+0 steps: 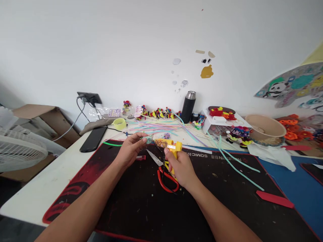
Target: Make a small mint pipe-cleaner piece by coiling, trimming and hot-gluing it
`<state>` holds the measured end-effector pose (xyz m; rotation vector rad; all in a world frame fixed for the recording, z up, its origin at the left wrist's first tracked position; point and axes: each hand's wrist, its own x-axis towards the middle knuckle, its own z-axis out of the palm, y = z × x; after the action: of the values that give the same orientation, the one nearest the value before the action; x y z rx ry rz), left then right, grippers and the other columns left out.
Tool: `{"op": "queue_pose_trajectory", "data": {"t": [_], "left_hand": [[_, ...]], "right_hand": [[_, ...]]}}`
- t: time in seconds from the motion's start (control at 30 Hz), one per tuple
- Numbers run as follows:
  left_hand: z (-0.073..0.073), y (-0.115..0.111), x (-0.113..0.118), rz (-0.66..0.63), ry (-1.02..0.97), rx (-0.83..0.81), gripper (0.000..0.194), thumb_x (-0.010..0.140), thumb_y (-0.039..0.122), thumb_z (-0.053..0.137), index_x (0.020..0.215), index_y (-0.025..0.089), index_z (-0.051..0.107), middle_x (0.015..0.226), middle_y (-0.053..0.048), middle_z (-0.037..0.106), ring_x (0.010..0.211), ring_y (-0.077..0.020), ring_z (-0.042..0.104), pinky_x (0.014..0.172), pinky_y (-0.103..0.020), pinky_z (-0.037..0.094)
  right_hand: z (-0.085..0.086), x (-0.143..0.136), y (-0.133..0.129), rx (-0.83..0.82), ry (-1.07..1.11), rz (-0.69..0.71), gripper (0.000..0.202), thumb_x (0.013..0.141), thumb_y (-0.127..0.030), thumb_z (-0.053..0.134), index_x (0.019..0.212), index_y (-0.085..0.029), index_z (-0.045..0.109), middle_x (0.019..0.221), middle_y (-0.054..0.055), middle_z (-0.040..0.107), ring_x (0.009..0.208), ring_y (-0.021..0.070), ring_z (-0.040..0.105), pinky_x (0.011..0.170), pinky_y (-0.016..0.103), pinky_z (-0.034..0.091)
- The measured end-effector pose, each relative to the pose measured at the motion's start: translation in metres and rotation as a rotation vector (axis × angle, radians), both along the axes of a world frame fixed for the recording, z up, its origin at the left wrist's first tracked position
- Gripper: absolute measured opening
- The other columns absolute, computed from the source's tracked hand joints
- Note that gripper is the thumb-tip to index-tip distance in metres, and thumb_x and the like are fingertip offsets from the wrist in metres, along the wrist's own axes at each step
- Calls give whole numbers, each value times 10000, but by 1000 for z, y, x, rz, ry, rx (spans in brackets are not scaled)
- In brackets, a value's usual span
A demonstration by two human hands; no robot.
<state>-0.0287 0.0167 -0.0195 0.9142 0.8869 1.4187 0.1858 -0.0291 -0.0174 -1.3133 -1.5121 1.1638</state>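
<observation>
My right hand is wrapped round the handle of a yellow hot glue gun, its browned nozzle end pointing left. A whitish glue stick sticks out of the gun's back. My left hand pinches a small pale-green fuzzy piece just left of the nozzle; whether the two touch I cannot tell. Below the gun, red-handled scissors lie on the black desk mat, blades toward the upper left. Beside my left fingers lies a small dark-red item.
Pastel pipe cleaners spread behind the mat, with green ones at right. A black flask stands by the wall near several colourful fuzzy figures. A phone, yellow tape roll and fan are left; a beige bowl is right.
</observation>
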Motion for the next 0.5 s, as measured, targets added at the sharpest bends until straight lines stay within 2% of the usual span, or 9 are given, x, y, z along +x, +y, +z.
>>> {"op": "queue_pose_trajectory", "data": {"t": [0.23,0.33,0.5], "left_hand": [[2,0,1,32,-22,-10,378,584,333,1020,846,170,802,885,-36,781,826,-165,714,767,-268,585],[3,0,1,34,-22,-12,371,588,329,1019,846,174,802,879,-32,780,821,-164,715,762,-269,587],[3,0,1,27,-18,-18,392,580,344,1024,856,176,803,890,-33,787,825,-163,722,769,-269,598]], "right_hand": [[2,0,-1,35,-44,7,657,977,-706,479,533,-224,530,397,-24,452,373,123,451,474,262,378],[4,-1,-2,51,-62,17,648,984,-685,484,537,-220,543,417,-12,489,414,131,489,500,261,389],[2,-1,-3,55,-72,35,625,1003,-650,478,553,-220,530,412,-22,475,378,115,450,472,258,351]]}}
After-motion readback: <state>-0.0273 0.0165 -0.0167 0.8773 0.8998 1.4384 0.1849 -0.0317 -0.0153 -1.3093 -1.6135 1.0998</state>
